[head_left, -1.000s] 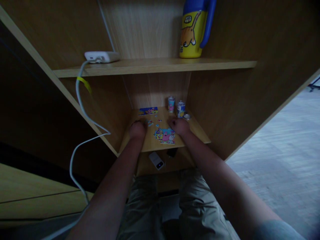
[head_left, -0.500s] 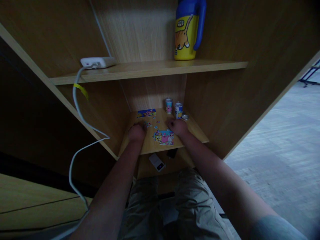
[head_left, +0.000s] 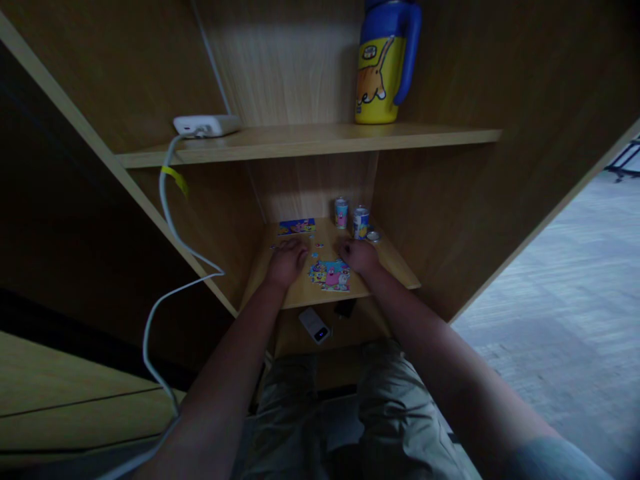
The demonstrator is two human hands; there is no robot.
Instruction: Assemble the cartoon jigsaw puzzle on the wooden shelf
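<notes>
A: Nearest item?
B: A pale, flat device (head_left: 314,325) with rounded corners and a dark window, bottom centre, below the shelf (head_left: 300,293).

A: And the work itself?
B: The joined puzzle (head_left: 330,275) lies flat near the shelf's front edge, just below the frame's centre. Thin, printed, apparently card; knobbed and ragged along its left side, straighter at the bottom.

A: The hands?
B: Left hand (head_left: 287,260), centre-left, palm down, fingers bent. Right hand (head_left: 360,255), centre-right, fingers curled together just above the puzzle's upper right. Whether either grips a piece, I cannot tell.

A: Loose stock?
B: Small loose pieces (head_left: 315,255) between the hands, others partly hidden beside the left.

A: Recommended practice?
B: The step appears to be sorting and fitting. I would steady the puzzle with light fingertips, match knob to socket and colour first, lower each piece level, then press the seam. Forcing could lift or crease thin stock.

A: Beyond?
B: Two small printed cans, cylindrical and apparently metal, upright right of centre: one nearer (head_left: 361,222) beside a round, shiny lid (head_left: 373,236), one behind (head_left: 341,213). Furthest, a glossy-looking picture card (head_left: 297,227) lies before the wood-grain back panel (head_left: 320,183).
</notes>
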